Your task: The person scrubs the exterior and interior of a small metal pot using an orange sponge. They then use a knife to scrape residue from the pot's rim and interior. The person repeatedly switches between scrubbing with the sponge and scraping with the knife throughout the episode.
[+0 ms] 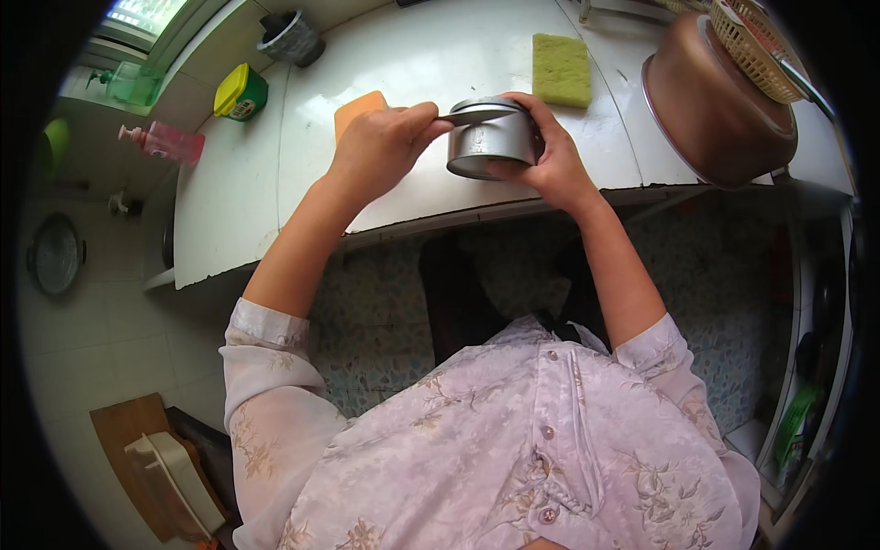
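A round silver metal tin (485, 146) is held up over the white worktop, near its front edge. My right hand (555, 155) wraps around the tin's right side, thumb low and fingers near the top. My left hand (385, 146) grips a thin metal utensil (476, 116), whose flat end lies against the tin just below its top rim. Whether it is a spoon or a blade I cannot tell, as my fingers hide the handle. Behind my left hand an orange block (359, 110), perhaps a sponge, is partly covered.
A yellow-green scouring sponge (561, 71) lies beyond the tin on the white worktop (412, 199). To the right stands a large brown pot (722, 117) beside a plastic basket (753, 51). On the left are a green tub with yellow lid (242, 93), a stone mortar (292, 45) and pump bottles (172, 142).
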